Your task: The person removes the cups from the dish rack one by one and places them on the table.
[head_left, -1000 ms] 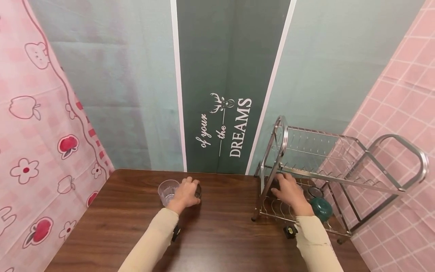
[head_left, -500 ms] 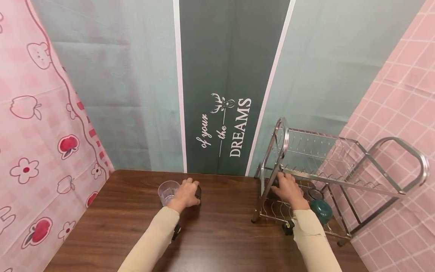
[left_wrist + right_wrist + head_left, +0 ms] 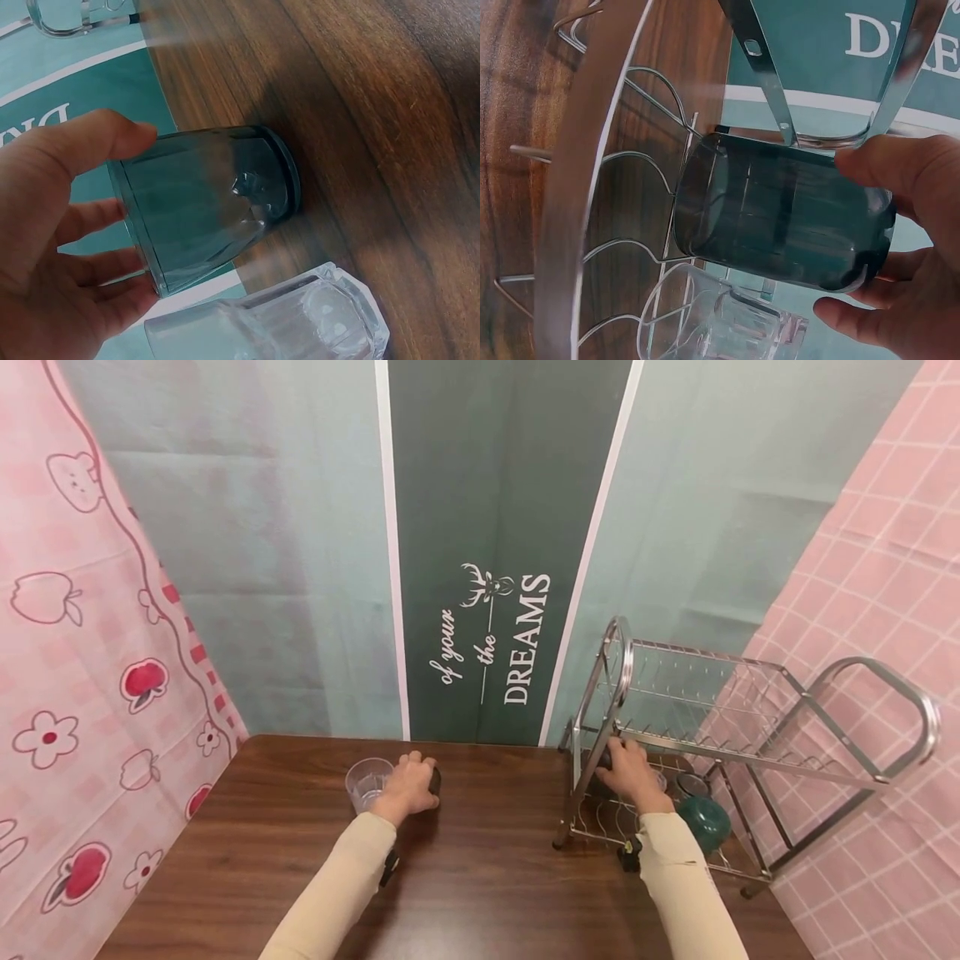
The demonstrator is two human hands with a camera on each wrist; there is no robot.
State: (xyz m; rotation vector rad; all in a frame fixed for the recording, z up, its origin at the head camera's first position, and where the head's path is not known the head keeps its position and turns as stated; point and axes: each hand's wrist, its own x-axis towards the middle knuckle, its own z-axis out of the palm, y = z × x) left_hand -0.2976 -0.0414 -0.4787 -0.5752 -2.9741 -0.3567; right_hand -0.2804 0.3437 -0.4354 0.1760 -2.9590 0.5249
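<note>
In the head view, my left hand (image 3: pixel 408 787) is over a dark tinted glass on the table's left side. The left wrist view shows its thumb and fingers gripping that upright glass (image 3: pixel 206 202) around the rim. A clear faceted glass (image 3: pixel 330 319) stands close beside it. My right hand (image 3: pixel 632 774) reaches into the lower level of the metal rack (image 3: pixel 750 760). There it holds another dark tinted glass (image 3: pixel 780 210) by its base end, the mouth turned down to the wires. Beside this one is a clear glass (image 3: pixel 705 315), also mouth down.
A green glass vessel (image 3: pixel 705 822) and a dark-rimmed glass (image 3: pixel 692 787) sit on the rack's lower level, right of my right hand. The rack's upper tier and front post stand over and beside that hand. Fabric backdrops border the brown wooden table (image 3: pixel 487 877).
My right hand has shifted slightly to the left and farther back inside the rack, still with the tinted glass. The left hand has stayed nearly in place on its glass.
</note>
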